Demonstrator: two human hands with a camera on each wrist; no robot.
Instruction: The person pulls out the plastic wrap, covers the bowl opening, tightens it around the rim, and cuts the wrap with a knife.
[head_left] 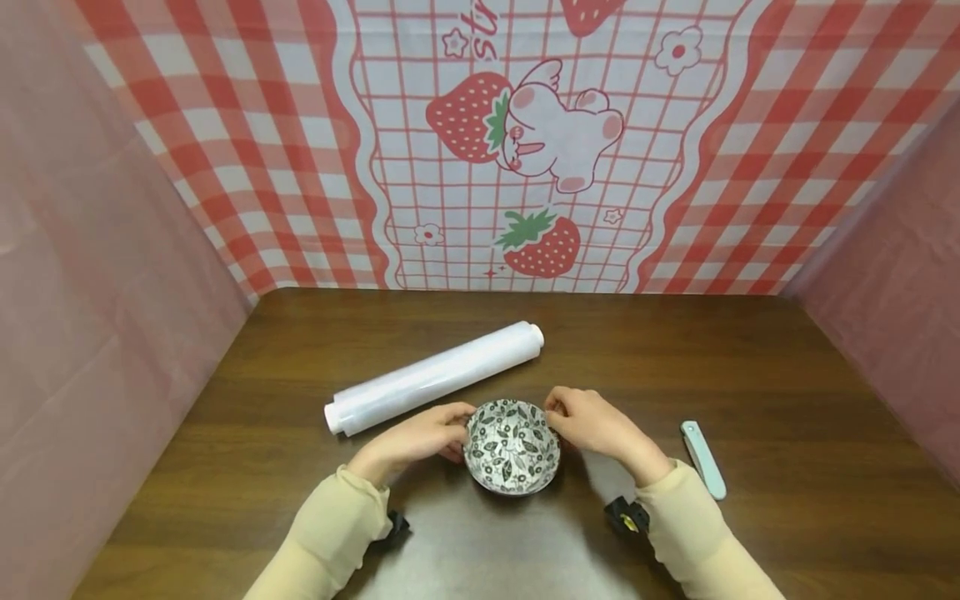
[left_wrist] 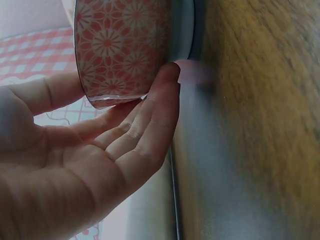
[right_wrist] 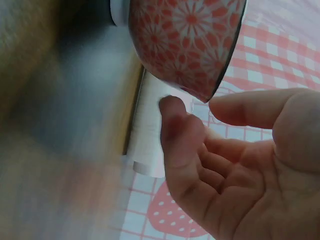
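From the wearer's head, a wide view looks forward and down over the bench (head_left: 810, 375) to the checked cloth (head_left: 405, 196) beyond; left and right wrist views, low and tipped sideways, frame the same bowl (head_left: 512, 447) up close from opposite sides, cloth behind.

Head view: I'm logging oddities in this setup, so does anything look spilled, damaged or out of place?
One thing looks odd: the backdrop cloth hangs with its lettering and cartoon animal turned sideways. I see no spill on the table or damage to the bowl.
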